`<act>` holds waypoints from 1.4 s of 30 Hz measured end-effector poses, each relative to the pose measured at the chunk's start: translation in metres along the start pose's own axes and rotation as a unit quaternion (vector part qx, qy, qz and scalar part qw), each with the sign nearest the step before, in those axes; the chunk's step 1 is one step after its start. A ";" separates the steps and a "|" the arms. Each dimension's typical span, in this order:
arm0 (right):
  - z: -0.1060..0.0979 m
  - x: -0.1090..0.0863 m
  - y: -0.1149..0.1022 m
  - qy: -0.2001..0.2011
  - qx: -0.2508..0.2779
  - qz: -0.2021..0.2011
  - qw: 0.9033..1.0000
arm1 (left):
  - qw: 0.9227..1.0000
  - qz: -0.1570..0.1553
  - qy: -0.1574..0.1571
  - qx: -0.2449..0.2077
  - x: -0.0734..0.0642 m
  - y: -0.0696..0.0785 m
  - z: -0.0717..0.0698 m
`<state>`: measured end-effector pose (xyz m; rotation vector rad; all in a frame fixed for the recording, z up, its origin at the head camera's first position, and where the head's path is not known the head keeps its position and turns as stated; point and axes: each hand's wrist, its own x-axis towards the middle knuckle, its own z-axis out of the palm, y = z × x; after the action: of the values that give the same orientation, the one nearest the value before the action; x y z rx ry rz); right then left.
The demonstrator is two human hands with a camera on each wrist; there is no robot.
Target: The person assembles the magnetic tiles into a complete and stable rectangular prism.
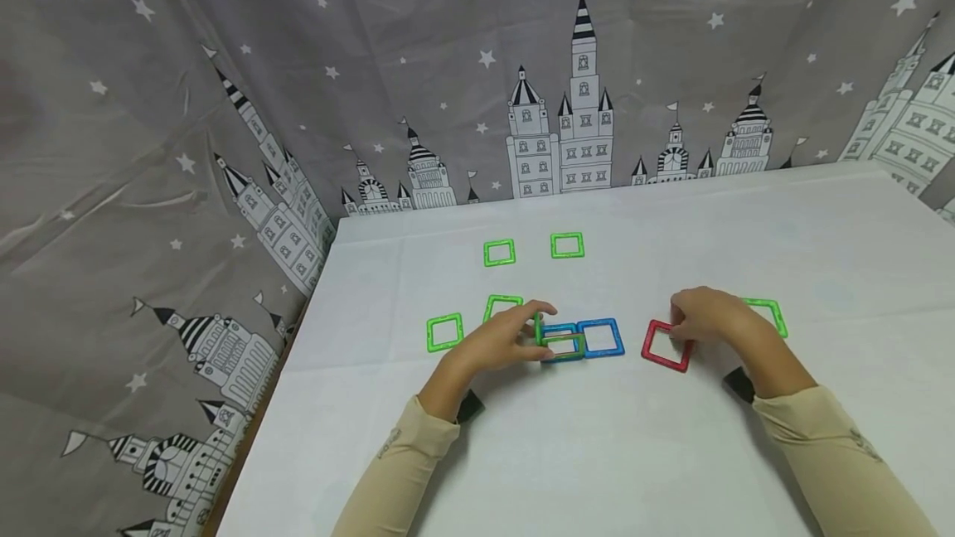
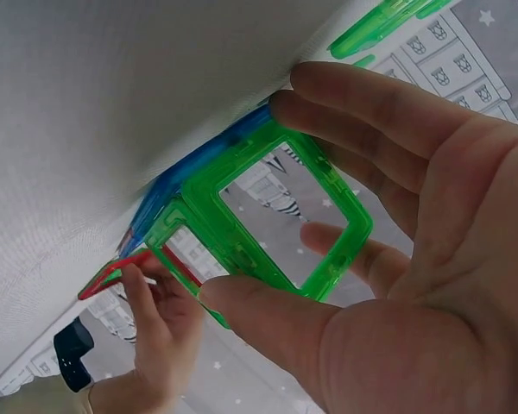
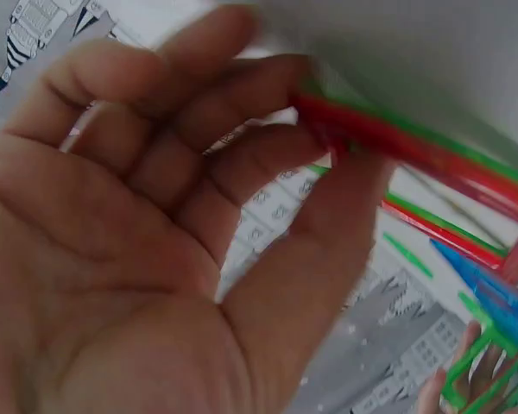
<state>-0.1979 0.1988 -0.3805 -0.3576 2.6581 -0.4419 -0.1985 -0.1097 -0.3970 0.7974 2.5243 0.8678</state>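
My left hand [image 1: 498, 343] holds a green square frame tile [image 1: 538, 328] on edge between thumb and fingers. A second green tile [image 1: 584, 345] stands joined to it, as the left wrist view shows. Both sit over a blue square tile, and another blue tile [image 1: 622, 338] lies flat alongside to the right. My right hand [image 1: 705, 317] pinches the far right corner of a red square tile [image 1: 664, 364] between thumb and fingers. A green edge [image 3: 449, 147] shows along the red tile in the right wrist view; whether they are attached I cannot tell.
Several loose green tiles lie on the white table [image 1: 582, 471]: one [image 1: 445, 346] left of the left hand, one [image 1: 503, 299] just behind it, two farther back, including one [image 1: 568, 256]. Another green tile [image 1: 780, 321] is partly behind the right hand. A grey castle-print cloth [image 1: 448, 65] hangs behind.
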 end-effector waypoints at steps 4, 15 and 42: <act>-0.003 -0.005 -0.009 0.048 0.024 -0.057 0.997 | 1.000 0.001 0.000 0.000 0.000 0.000 0.000; 0.000 -0.011 -0.038 0.105 0.060 -0.180 0.976 | 1.000 -0.001 -0.007 -0.010 0.001 0.000 -0.001; 0.009 -0.006 -0.050 0.088 0.065 -0.177 0.978 | 1.000 0.005 -0.006 -0.008 0.002 -0.002 0.000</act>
<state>-0.1803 0.1528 -0.3680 -0.7908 2.7186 -0.7862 -0.2009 -0.1101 -0.3982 0.8079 2.5010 0.8831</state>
